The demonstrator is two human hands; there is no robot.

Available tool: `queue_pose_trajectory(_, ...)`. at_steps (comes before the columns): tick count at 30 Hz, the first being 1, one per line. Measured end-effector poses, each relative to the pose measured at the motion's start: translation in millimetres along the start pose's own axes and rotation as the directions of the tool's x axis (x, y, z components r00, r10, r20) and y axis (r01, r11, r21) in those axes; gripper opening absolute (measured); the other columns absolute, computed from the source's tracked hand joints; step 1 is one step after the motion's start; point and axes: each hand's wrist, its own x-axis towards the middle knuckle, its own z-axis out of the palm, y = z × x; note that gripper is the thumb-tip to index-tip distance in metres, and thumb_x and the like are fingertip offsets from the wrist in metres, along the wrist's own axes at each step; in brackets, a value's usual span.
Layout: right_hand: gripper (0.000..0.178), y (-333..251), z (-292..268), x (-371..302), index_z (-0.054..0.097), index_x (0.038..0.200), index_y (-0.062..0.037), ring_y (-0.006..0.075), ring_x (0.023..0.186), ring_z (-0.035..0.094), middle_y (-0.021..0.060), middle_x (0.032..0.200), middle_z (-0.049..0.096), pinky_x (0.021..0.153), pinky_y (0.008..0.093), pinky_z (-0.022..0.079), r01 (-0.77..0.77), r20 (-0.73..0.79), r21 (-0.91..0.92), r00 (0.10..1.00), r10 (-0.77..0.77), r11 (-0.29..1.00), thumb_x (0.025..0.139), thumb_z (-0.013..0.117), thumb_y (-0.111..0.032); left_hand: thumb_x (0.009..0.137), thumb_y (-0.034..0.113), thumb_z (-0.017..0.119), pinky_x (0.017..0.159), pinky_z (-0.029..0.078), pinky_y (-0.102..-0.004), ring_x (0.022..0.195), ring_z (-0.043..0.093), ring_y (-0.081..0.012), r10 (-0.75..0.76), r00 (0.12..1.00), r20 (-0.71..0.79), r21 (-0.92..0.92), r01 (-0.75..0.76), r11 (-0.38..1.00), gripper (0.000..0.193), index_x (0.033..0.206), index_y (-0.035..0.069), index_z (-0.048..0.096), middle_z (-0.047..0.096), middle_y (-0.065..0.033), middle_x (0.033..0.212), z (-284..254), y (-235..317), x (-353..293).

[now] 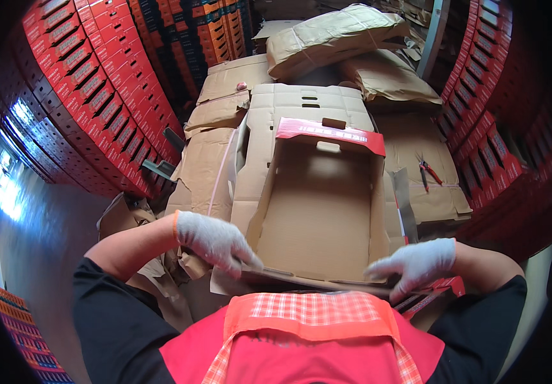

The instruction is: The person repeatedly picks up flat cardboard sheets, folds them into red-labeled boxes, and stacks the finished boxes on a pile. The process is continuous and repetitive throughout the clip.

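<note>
In front of me lies a shallow cardboard box (321,198), plain brown inside, with its far end wall standing and printed red and white. My left hand (215,243), in a white knitted glove with an orange cuff, grips the near left corner of the box. At the near right corner my right hand (417,261), also gloved, has its fingers on the inner side and its thumb lower, around the cardboard edge. The near end of the box is partly hidden by my hands and apron. Beneath the box is a stack of flat cardboard blanks (266,137).
Red-handled pliers (428,173) lie on a brown paper-wrapped bundle (423,144) to the right. More wrapped bundles (337,38) are piled at the back. Tall stacks of red boxes (93,77) rise on the left, and others (481,83) on the right. Crumpled paper (161,281) lies near my left arm.
</note>
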Motion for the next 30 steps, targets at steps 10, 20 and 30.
queue_pose_trajectory(10, 0.084, 108.0, 21.0, 68.8, 0.038, 0.147, -0.0027, 0.0331, 0.141, 0.039, 0.0216, 0.150, 0.041, 0.114, 0.0395, 0.034, -0.110, -0.881, 0.192, 0.419, 0.221, 0.975, 0.082, 0.076, -0.041, 0.097, 0.025, 0.055, 0.118, 0.022, -0.0466, 0.141, 0.036, -0.0261, -0.060, 0.210, -0.976, -0.097, -0.174, 0.980, 0.063, 0.154, 0.012, 0.032, 0.036, -0.0138, 0.155, 16.8, -98.3, 108.4)
queue_pose_trajectory(20, 0.033, 139.9, -43.5, 49.9, 0.057, 0.113, -0.0041, 0.0131, 0.074, 0.061, 0.0041, 0.091, 0.062, 0.074, 0.0283, 0.053, 0.701, -0.788, 0.610, 0.489, 0.373, 0.369, 0.082, 0.061, -0.013, 0.092, 0.019, 0.058, 0.102, 0.046, -0.0361, 0.113, 0.057, -0.0189, -0.434, 0.255, -0.864, -0.219, -0.967, -0.131, 0.063, 0.149, 0.004, 0.038, 0.056, -0.0076, 0.129, 41.8, -42.2, 171.3)
queue_pose_trajectory(30, 0.060, -89.6, -107.3, 3.9, 0.051, 0.136, 0.0016, 0.0158, 0.100, 0.062, 0.0121, 0.118, 0.063, 0.087, 0.0275, 0.051, 0.057, -0.744, -0.367, 0.582, -0.330, 0.928, 0.079, 0.066, -0.007, 0.096, 0.024, 0.052, 0.094, 0.051, -0.0463, 0.108, 0.064, -0.0344, -0.051, 0.890, -0.454, -0.846, -0.448, -0.291, 0.035, 0.121, 0.002, 0.061, 0.063, -0.0162, 0.124, 100.7, 4.3, 238.5)
